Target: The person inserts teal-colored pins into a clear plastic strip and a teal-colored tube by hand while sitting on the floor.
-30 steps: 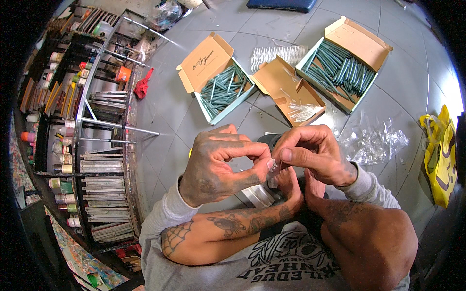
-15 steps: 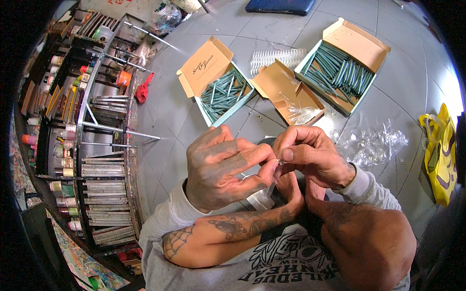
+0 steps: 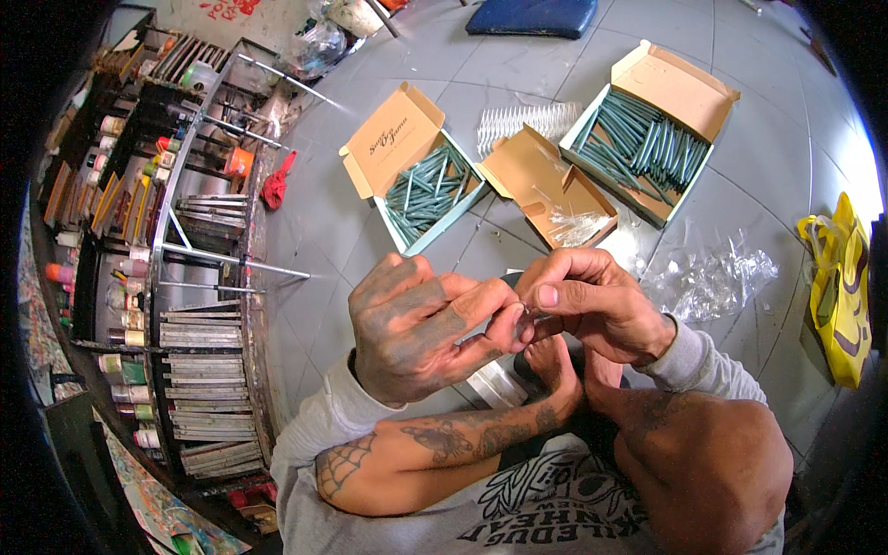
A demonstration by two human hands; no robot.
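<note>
Grey top, plain knit, long sleeves. Left sleeve and right sleeve the same light grey, creased near the cuffs. Black print across the front: leafy line-work above bold lettering. Dark cloth shows in part between the legs; garment type unclear. Left hand: dark markings over back and fingers, outlines blurred. Left leg: spiderweb tattoo at the near end, winged-looking figure farther along, more patterning toward the ankle. Right leg: smudgy dark tattoo below the knee. Feet bare.
</note>
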